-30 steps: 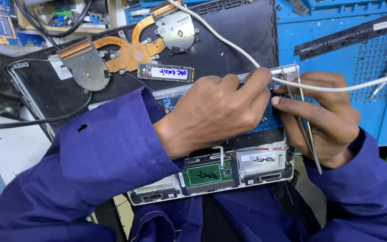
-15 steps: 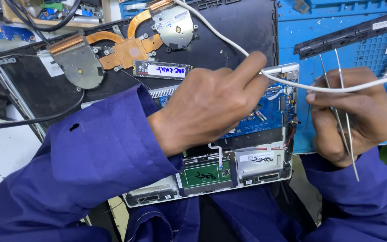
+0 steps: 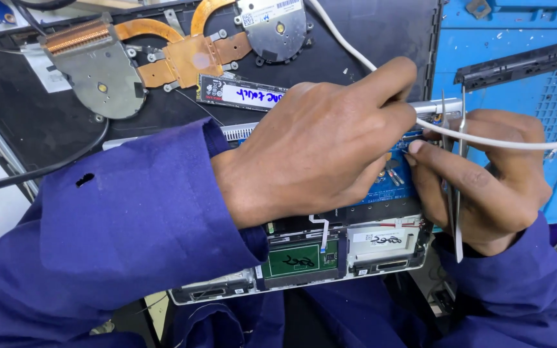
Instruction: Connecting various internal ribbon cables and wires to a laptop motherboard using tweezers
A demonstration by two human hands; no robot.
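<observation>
White cable crossing the board — tweezers alongside, fans behind.

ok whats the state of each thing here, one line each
laptop base: opened up, boards exposed
left hand: pressed down on the blue board
right hand: holding tweezers, tips pointing away from the person
white cable: draped across both hands
cooling assembly: removed, lying on the black panel

Blue mat covers the counter on the right of the frame, opened laptop sits center, black strip upper right.
</observation>
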